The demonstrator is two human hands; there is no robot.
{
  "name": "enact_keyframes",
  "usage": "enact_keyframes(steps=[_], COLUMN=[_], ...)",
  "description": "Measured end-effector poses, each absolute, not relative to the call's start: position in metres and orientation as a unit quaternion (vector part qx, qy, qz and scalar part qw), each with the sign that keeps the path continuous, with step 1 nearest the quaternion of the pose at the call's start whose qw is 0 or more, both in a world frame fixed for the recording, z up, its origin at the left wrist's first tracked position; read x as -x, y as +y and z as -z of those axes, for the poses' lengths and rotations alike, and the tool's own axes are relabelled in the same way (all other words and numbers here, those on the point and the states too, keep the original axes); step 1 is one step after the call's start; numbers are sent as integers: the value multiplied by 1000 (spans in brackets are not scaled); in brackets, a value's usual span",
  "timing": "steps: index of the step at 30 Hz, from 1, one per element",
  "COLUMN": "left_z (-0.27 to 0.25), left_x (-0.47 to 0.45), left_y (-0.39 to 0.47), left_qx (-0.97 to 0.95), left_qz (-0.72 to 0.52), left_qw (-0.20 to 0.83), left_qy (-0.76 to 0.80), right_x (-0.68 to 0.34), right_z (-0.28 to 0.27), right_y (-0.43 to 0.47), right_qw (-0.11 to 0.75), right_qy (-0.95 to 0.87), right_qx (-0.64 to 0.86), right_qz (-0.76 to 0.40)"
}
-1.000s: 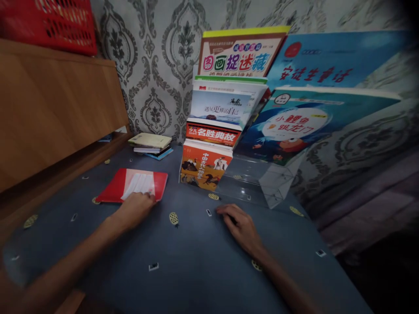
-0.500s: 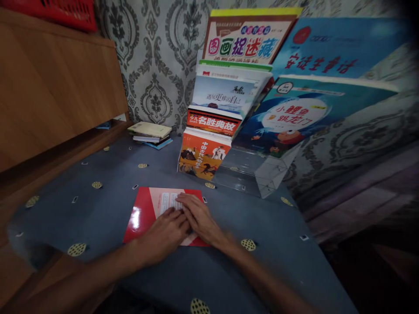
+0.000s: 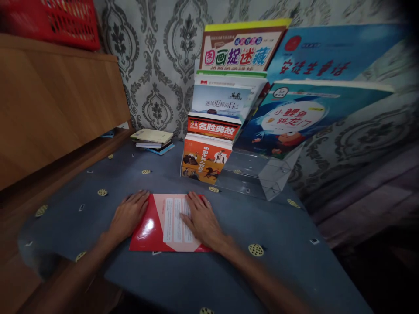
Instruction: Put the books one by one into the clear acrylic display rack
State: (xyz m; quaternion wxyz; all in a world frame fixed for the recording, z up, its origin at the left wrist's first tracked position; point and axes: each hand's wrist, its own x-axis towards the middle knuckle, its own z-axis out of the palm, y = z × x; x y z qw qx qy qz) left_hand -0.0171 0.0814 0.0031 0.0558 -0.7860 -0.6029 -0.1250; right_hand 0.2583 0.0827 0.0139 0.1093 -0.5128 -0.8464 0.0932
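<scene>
A glossy red and pink book [image 3: 157,233] lies flat on the blue tablecloth, printed text panels facing up. My left hand [image 3: 131,213] rests at its left edge, fingers stretched out, partly over the cloth. On the right part of the book lies my right hand [image 3: 203,220], flat with the thumb spread, covering some of the text. Neither hand grips anything.
Behind the book, a clear acrylic rack [image 3: 273,176] holds several upright books, among them an orange one [image 3: 204,161] and a teal one [image 3: 294,117]. A small stack of books [image 3: 153,137] lies by the wall. A wooden cabinet [image 3: 62,96] bearing a red basket [image 3: 62,24] stands left.
My left hand has moved from the middle of the book to its left edge. My right hand stays on the right side, fingers more spread. The view has tilted slightly.
</scene>
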Motion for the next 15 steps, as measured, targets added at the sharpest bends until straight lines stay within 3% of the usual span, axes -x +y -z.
enact_keyframes(steps=[5,15], left_z=[0,-3], left_x=[13,11], left_y=[79,78], left_qx=[782,778], left_qz=[129,121], left_qw=[61,67], left_qy=[-607,-612], right_x=[-272,-275], right_z=[-13,-15], right_y=[82,47], right_qw=[74,27], right_qy=[-804,-803], right_qx=[586,590], right_qz=[-71,-83])
